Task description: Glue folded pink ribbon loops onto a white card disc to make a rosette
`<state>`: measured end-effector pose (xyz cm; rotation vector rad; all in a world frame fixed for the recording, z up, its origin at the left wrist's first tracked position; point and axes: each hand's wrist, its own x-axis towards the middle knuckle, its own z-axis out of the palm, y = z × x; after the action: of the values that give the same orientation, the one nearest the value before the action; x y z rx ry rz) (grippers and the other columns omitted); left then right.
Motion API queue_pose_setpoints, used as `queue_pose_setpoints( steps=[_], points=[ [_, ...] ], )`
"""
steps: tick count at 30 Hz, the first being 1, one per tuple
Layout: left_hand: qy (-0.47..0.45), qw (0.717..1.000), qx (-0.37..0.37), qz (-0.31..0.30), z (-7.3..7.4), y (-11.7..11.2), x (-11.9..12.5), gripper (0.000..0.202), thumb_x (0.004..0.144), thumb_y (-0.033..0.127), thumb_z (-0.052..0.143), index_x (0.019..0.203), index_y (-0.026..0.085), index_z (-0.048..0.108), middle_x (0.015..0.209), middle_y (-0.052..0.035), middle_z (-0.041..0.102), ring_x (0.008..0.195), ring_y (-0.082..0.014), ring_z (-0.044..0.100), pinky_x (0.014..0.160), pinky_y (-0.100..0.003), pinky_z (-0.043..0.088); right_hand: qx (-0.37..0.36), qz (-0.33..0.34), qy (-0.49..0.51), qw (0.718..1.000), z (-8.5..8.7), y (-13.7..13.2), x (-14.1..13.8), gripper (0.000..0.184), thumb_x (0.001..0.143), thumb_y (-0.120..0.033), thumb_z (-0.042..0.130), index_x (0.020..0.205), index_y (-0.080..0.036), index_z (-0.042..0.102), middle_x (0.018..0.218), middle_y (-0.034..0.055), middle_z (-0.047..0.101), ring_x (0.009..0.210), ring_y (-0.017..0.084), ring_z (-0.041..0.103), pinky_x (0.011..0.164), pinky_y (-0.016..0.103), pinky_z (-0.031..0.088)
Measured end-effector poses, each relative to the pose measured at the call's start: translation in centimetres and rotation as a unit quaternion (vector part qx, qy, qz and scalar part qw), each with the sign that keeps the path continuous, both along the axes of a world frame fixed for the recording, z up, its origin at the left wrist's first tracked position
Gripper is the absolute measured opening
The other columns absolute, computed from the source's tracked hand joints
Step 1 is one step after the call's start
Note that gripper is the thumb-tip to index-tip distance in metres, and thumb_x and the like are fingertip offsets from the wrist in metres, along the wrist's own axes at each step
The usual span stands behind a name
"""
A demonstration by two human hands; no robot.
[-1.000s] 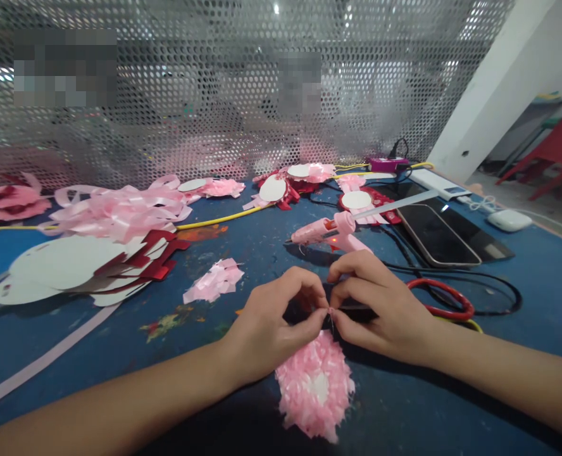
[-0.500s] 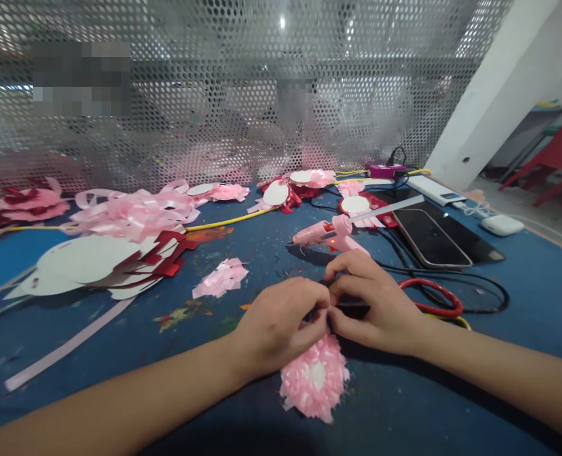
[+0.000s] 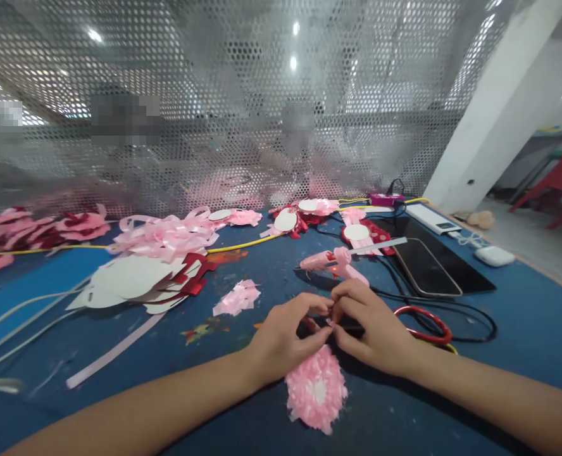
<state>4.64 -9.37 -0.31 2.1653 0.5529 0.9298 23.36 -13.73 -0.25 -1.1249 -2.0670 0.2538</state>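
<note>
Left hand [image 3: 281, 339] and right hand [image 3: 371, 326] pinching a tiny ribbon scrap [image 3: 329, 321] between fingertips, just above the pink ribbon rosette [image 3: 316, 394] on the tabletop [image 3: 523, 316]. Featherlight, limp, probably slippery; best pinched by its edge.

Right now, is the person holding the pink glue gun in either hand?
No, the pink glue gun lies on the blue table beyond both hands, while the left hand and right hand pinch something small together.
</note>
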Motion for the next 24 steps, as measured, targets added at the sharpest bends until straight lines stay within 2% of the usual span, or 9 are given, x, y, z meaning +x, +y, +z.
queue_pose_setpoints(
  steps=[8,14,19,24],
  points=[
    [0.024,0.999,-0.008,0.024,0.38,0.13,-0.08,0.023,0.081,0.010,0.057,0.102,0.019,0.052,0.096,-0.0012,0.065,0.086,-0.0113,0.067,0.079,-0.022,0.056,0.013,0.006,-0.022,1.000,0.03,0.31,-0.37,0.008,0.075,-0.013,0.057,0.080,-0.018,0.056,0.099,0.0086,0.056,0.093,0.021,0.055,0.080,0.037,0.050],
    [0.006,0.996,-0.091,0.014,0.76,0.34,-0.04,0.015,0.090,0.013,0.044,0.103,0.019,0.050,0.098,-0.0026,0.067,0.092,-0.0110,0.066,0.085,-0.024,0.053,0.013,0.003,-0.014,1.000,0.52,0.69,-0.43,0.008,0.075,-0.012,0.057,0.078,-0.019,0.056,0.098,0.0079,0.056,0.092,0.020,0.055,0.079,0.036,0.050],
    [-0.014,0.989,-0.147,0.022,0.74,0.49,0.16,0.011,0.090,0.017,0.048,0.100,0.020,0.047,0.101,-0.0046,0.067,0.096,-0.0129,0.066,0.086,-0.027,0.052,0.015,-0.004,-0.002,1.000,0.76,0.92,-0.16,0.007,0.077,-0.013,0.057,0.076,-0.019,0.055,0.097,0.0078,0.056,0.093,0.020,0.056,0.083,0.037,0.049],
    [0.010,0.991,-0.124,0.043,0.64,0.42,0.16,0.014,0.087,0.015,0.050,0.099,0.021,0.046,0.096,-0.0032,0.068,0.090,-0.0137,0.067,0.081,-0.028,0.053,0.017,-0.012,0.004,1.000,0.25,0.85,0.12,0.007,0.078,-0.012,0.056,0.077,-0.019,0.055,0.095,0.0071,0.056,0.091,0.020,0.056,0.082,0.038,0.049]
  ],
)
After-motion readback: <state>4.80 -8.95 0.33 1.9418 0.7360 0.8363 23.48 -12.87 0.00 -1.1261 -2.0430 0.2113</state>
